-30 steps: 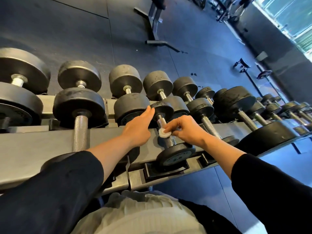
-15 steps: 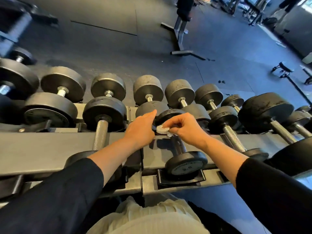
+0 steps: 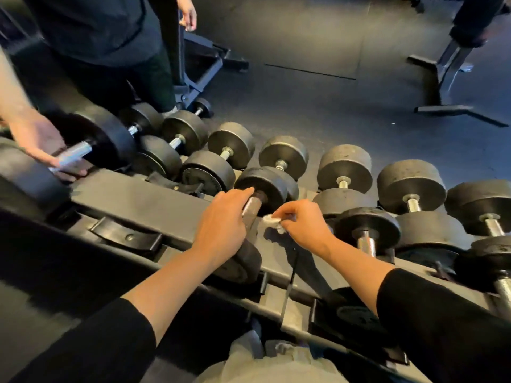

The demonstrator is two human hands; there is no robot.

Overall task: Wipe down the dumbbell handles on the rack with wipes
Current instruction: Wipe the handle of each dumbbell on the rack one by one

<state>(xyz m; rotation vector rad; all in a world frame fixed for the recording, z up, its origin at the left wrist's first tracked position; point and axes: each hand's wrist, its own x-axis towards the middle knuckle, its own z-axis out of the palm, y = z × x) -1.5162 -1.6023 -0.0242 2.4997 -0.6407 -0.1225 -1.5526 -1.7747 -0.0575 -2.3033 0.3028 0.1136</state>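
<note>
Left hand [image 3: 221,228]: grasps the dumbbell handle [image 3: 252,207].
Right hand [image 3: 302,225]: pinches the wipe [image 3: 272,223], at 3 o'clock of the handle.
Rack [image 3: 154,201]: carries the dumbbells.

We are looking down at the dumbbell rack [image 3: 154,200], with dumbbells lying in rows across it. Our left hand [image 3: 221,225] is curling round the handle [image 3: 250,211] of one dumbbell [image 3: 262,186], just below its far head. Our right hand [image 3: 301,225] is pinching a crumpled white wipe [image 3: 272,221] just beside that handle; whether the wipe is touching it, we cannot tell. At the far left, another person's hand [image 3: 38,142] is holding the handle of a bigger dumbbell [image 3: 102,139].
</note>
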